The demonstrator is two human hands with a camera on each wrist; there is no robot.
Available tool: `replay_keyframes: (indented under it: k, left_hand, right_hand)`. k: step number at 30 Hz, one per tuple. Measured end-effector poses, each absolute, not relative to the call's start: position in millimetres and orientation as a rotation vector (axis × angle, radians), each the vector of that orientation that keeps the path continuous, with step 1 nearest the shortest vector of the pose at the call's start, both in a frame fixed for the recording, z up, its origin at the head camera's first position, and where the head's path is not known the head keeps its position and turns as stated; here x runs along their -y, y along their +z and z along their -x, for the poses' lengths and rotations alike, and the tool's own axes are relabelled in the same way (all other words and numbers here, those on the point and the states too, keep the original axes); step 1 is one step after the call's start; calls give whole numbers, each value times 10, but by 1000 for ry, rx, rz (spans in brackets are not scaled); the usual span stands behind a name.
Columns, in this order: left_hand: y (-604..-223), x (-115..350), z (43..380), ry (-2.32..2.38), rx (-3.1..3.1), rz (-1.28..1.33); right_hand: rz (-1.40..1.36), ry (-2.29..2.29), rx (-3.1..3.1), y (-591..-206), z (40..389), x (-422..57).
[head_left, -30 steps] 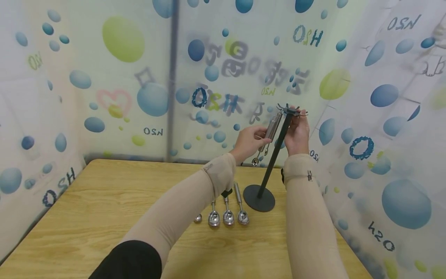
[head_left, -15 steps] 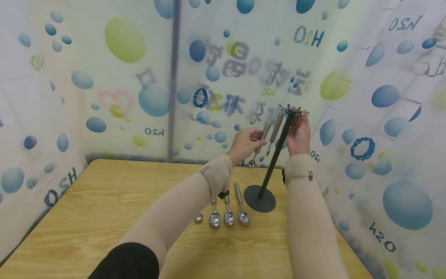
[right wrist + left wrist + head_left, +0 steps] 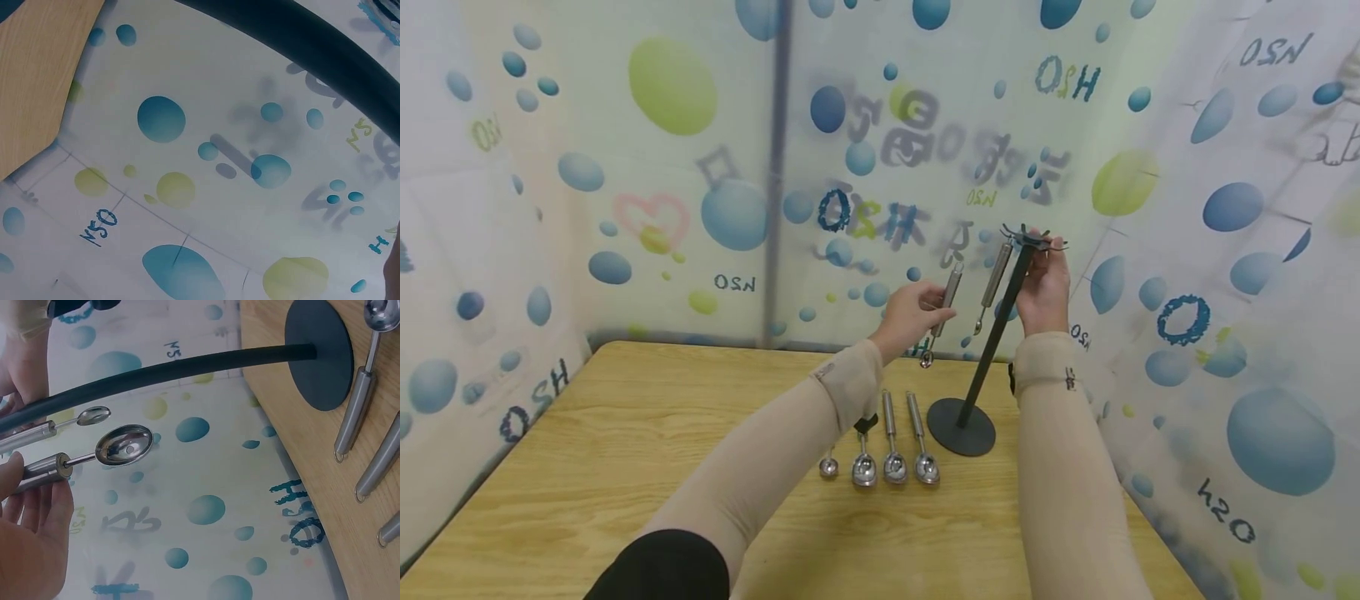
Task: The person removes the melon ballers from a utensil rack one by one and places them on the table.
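My left hand (image 3: 910,318) pinches the metal handle of a melon baller (image 3: 125,446), its small bowl hanging down. A hole shows in that bowl in the left wrist view. To its right, a second, smaller melon baller (image 3: 994,283) hangs from a hook of the black utensil stand (image 3: 992,346). My right hand (image 3: 1043,292) grips the stand's hooked top from behind, its fingers partly hidden. The stand leans, its top tilted to the right, with the round base (image 3: 961,427) low on the table side. In the right wrist view the hand is barely visible.
On the wooden table (image 3: 700,400) lie several metal scoops in a row, handles away from me: a small scoop (image 3: 828,467) at left and larger scoops (image 3: 895,468) beside it. Patterned curtains (image 3: 662,208) close off the back and sides.
My left hand has drawn the melon baller leftward and slightly down, away from the stand and the hanging baller. The right hand keeps its hold on the stand's top.
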State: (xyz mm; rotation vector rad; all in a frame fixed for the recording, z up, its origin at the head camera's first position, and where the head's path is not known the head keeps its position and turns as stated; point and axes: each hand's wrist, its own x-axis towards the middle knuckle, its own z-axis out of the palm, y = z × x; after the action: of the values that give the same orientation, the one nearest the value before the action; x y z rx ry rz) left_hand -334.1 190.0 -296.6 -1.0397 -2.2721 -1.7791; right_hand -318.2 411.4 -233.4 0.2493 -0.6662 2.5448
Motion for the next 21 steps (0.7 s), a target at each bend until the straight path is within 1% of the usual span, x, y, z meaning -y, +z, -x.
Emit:
replay_keyframes:
  k: [8, 21]
  left_hand:
    - [-3066, -1805, 3405, -1798, 2266, 1030]
    - [-3133, -1630, 3416, -1823, 2292, 996]
  right_hand:
    - [-247, 2553, 659, -2337, 3159, -4114]
    - [-249, 2582, 648, -2336, 3137, -4114]
